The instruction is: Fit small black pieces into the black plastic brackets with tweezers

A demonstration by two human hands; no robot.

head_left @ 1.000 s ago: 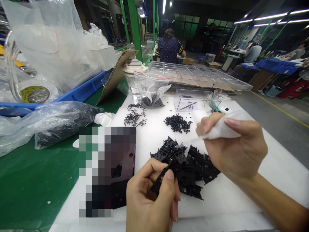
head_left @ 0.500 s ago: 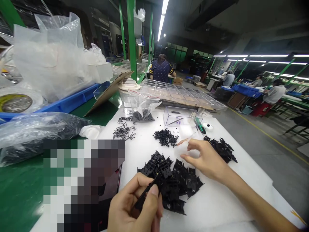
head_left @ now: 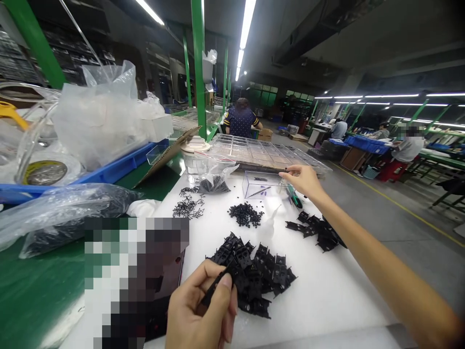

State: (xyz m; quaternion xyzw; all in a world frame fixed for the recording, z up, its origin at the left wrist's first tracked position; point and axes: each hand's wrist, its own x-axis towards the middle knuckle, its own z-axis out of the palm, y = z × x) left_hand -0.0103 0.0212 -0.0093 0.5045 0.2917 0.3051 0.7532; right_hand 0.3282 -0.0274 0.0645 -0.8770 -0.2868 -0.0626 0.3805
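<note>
Your left hand (head_left: 198,317) pinches a black plastic part (head_left: 214,291) just beside the near pile of black parts (head_left: 254,278) on the white mat (head_left: 327,300). Your right hand (head_left: 303,179) is extended w/ fingertips closed at the clear box's (head_left: 262,185) far edge; held item too small to tell.

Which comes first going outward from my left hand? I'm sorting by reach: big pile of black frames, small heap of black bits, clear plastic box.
From the left hand:
1. Pile of black frames, just right of it.
2. Heap of black bits, mid-table.
3. Clear box, far edge.
</note>
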